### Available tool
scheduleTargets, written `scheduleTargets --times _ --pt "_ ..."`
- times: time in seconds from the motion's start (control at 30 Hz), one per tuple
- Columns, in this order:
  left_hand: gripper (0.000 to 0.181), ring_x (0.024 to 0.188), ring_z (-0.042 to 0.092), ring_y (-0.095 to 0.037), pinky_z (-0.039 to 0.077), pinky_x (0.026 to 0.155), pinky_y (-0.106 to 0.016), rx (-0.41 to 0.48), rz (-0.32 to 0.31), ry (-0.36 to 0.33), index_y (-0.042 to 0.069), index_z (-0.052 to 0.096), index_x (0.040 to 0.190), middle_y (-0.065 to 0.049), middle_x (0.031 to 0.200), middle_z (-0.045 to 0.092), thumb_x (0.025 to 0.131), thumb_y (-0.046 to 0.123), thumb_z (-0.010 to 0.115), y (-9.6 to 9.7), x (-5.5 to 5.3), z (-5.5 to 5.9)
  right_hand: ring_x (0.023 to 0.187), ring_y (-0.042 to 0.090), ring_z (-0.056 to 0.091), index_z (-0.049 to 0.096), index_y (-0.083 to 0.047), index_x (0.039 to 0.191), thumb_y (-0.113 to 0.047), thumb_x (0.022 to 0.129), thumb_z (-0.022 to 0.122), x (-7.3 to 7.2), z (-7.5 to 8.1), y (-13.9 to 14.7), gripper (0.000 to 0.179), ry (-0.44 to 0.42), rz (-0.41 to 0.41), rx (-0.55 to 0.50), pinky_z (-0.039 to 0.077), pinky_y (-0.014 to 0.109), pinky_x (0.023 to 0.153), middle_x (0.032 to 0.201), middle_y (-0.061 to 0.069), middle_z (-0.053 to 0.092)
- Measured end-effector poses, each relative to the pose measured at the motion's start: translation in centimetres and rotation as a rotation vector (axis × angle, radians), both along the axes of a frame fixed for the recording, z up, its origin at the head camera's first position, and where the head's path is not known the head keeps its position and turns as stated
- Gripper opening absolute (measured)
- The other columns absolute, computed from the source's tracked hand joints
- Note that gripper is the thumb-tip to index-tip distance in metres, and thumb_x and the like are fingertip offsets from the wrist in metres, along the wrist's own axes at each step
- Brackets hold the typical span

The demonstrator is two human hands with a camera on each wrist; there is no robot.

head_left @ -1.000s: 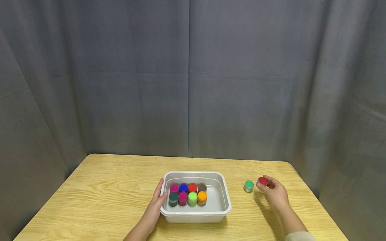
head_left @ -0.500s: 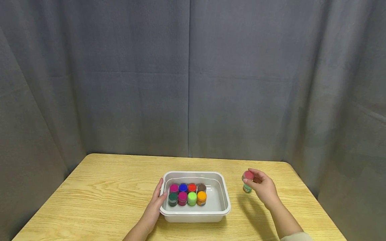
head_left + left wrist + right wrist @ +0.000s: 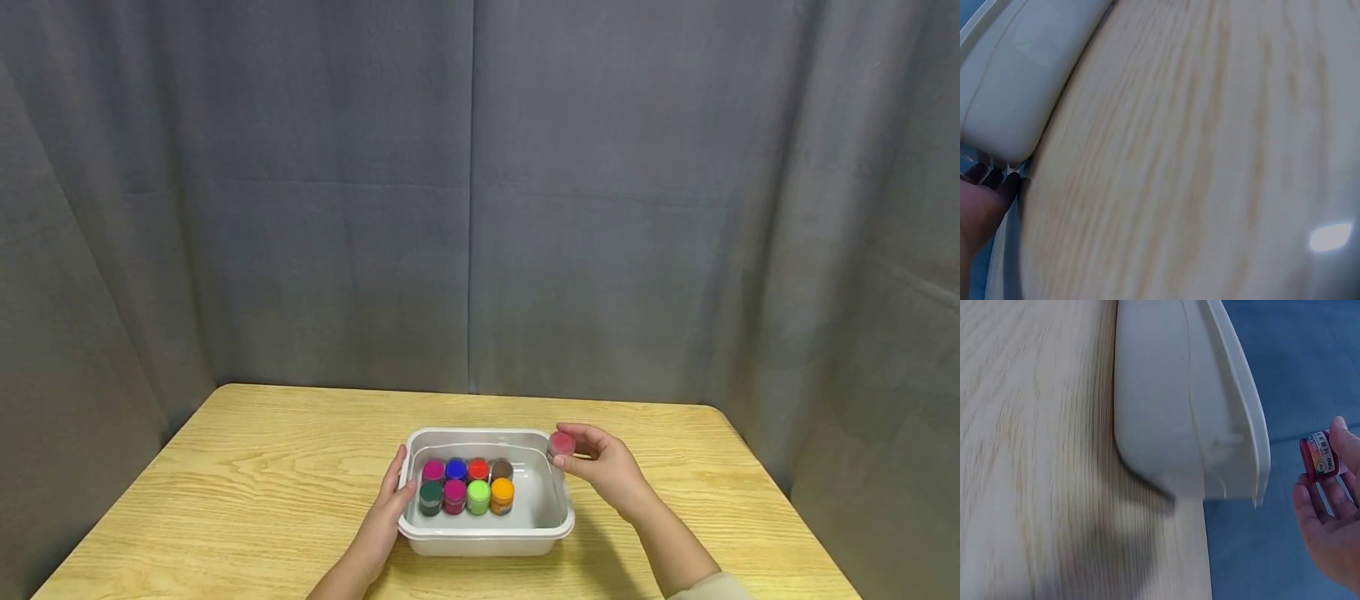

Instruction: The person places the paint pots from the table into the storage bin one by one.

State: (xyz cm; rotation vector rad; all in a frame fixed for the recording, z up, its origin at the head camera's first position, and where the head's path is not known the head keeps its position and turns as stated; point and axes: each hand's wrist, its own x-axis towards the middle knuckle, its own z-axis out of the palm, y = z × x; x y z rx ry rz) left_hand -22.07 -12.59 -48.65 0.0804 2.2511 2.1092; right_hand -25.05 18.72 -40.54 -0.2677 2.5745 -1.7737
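Observation:
My right hand [image 3: 611, 473] pinches a small paint jar [image 3: 561, 444] with a red lid between thumb and fingers, over the right rim of a white plastic tub [image 3: 491, 546]. In the right wrist view the jar [image 3: 1320, 456] shows a printed label and is tilted. At the tub's left wall, my left hand [image 3: 386, 508] grips the rim, thumb on the inner side and fingers outside. Two rows of jars stand inside the tub, among them an orange jar [image 3: 502, 495], a light green jar [image 3: 478, 497] and a blue-lidded jar [image 3: 456, 468].
Bare floor of the tub shows to the right of the jars. The tub stands on a wood-grain table [image 3: 262, 475]. Grey curtains [image 3: 472, 208] hang behind and on both sides. A green-lidded jar seen earlier at the right is out of sight.
My right hand has carried the red-lidded jar left from the right part of the table, past the green-lidded jar, to the tub's rim. The left hand and tub stay in place.

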Motion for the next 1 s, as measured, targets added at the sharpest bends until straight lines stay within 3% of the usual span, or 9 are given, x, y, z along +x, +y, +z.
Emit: scheduleTargets --times 0.3,0.53,0.83,1.0 --pt "0.064 0.150 -0.003 -0.046 -0.002 0.114 -0.072 0.000 0.006 -0.002 0.020 0.009 0.159 -0.018 0.165 0.002 0.103 0.028 0.039 0.0 0.0 -0.1 0.107 0.020 0.061 0.056 -0.004 0.136 -0.020 0.085 0.077 -0.1 0.1 -3.6 0.058 -0.039 0.146 0.031 0.058 0.035 0.090 0.126 0.015 0.064" --pt "0.064 0.150 -0.002 -0.046 -0.001 0.114 -0.073 0.001 0.010 -0.004 0.021 0.010 0.159 -0.018 0.165 0.003 0.103 0.029 0.040 0.0 0.0 -0.2 0.104 0.022 0.061 0.059 0.001 0.130 -0.015 0.086 0.075 -0.5 -0.8 -6.2 0.049 -0.049 0.235 0.033 0.058 0.032 0.086 0.116 0.014 0.066" --pt "0.064 0.150 0.000 -0.046 0.000 0.115 -0.071 -0.004 0.009 -0.002 0.022 0.010 0.159 -0.017 0.165 0.004 0.103 0.029 0.040 0.0 0.0 -0.3 0.091 0.014 0.059 0.062 -0.001 0.119 -0.010 0.081 0.077 -0.6 -2.3 -8.8 0.042 -0.054 0.316 0.060 0.054 0.025 0.072 0.104 0.007 0.066" --pt "0.064 0.150 0.001 -0.047 0.002 0.115 -0.071 0.000 0.002 0.002 0.022 0.010 0.159 -0.018 0.165 0.005 0.103 0.028 0.040 0.0 0.0 -0.2 0.095 0.019 0.062 0.065 -0.003 0.120 -0.012 0.079 0.080 -0.5 -2.6 -9.7 0.045 -0.041 0.357 0.135 0.055 0.029 0.075 0.109 0.009 0.067"
